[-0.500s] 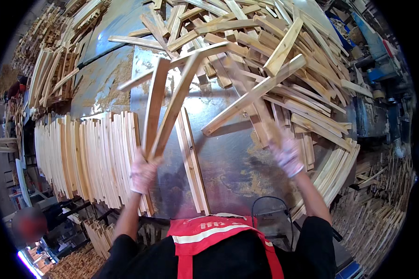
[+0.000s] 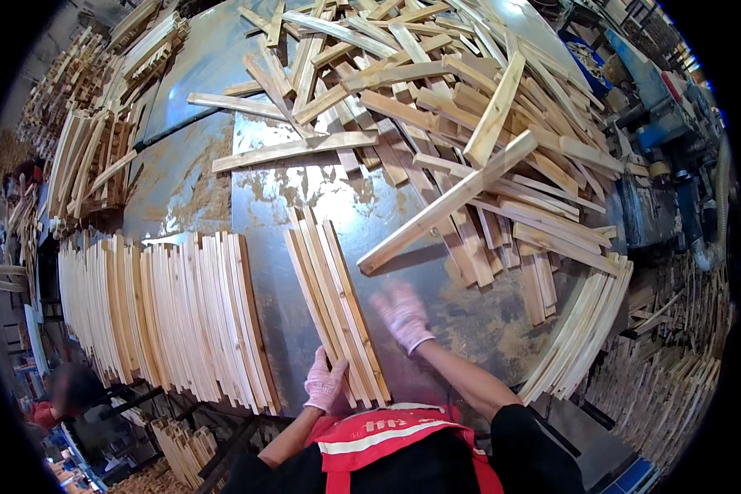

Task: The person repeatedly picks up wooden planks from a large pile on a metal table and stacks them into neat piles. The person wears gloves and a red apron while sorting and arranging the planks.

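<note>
A small bundle of pale wooden strips point(image 2: 335, 300) lies lengthwise in front of me on the metal table point(image 2: 292, 321). My left hand point(image 2: 325, 382), in a pale glove, grips the near end of the bundle's left strip, thumb and fingers on either side of it. My right hand point(image 2: 402, 316), also gloved, hovers just right of the bundle, open and holding nothing; its fingers are blurred by motion. Beyond it, one long wooden strip point(image 2: 445, 206) slants across the edge of a jumbled heap of strips point(image 2: 469, 107).
At left stands a tight row of strips point(image 2: 173, 317) laid side by side. Another stack of strips point(image 2: 580, 329) sits at the right table edge. Sawdust patches point(image 2: 198, 185) cover parts of the table. Blue machinery point(image 2: 659, 123) stands far right; a person point(image 2: 70, 391) is at lower left.
Two strips held up in my left hand are now down beside the pair on the table. My right hand has let go of its wood and come inward to the left.
</note>
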{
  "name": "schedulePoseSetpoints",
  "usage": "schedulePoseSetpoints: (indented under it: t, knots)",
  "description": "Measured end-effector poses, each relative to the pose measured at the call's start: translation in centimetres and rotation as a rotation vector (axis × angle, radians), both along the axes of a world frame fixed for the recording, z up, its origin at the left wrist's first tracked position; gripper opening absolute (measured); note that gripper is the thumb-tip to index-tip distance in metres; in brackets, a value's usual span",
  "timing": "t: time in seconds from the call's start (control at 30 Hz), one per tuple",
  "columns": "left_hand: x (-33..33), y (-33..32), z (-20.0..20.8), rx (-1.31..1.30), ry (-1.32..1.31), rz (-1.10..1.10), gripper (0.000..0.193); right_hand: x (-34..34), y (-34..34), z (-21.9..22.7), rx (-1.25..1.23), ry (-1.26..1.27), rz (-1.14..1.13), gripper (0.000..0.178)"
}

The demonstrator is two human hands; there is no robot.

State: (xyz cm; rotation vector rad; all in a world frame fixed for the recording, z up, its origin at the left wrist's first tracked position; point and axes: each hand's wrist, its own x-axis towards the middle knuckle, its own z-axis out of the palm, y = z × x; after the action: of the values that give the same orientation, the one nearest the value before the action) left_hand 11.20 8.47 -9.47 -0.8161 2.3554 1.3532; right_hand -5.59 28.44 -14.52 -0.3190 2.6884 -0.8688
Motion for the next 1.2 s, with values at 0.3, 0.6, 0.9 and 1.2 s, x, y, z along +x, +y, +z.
schedulePoseSetpoints:
  t: [0.3,0.6,0.9,1.2]
  knots:
    - [-32.4,-10.2,1.8,-0.582,0.539,-0.248,0.075,-14.7,2.6,3.7,-0.808,0.028,-0.85,0.047]
    - [-49.1,-16.4,0.0,-1.111,0.162,-0.834,0.041,5.7,9.3,2.7,-0.239,-0.252,-0.453,0.036]
    - [-31.8,-13.8,11.0,-0.507,0.183,-0.81,0.019,-0.5,0.3,6.3,-0.224,-0.342,0.275,0.056]
    - [-21.9,5.0,9.0,0.35,0.263,-0.941,0.038,-1.7,3.2,10.2,-0.801,0.03,-0.656,0.083]
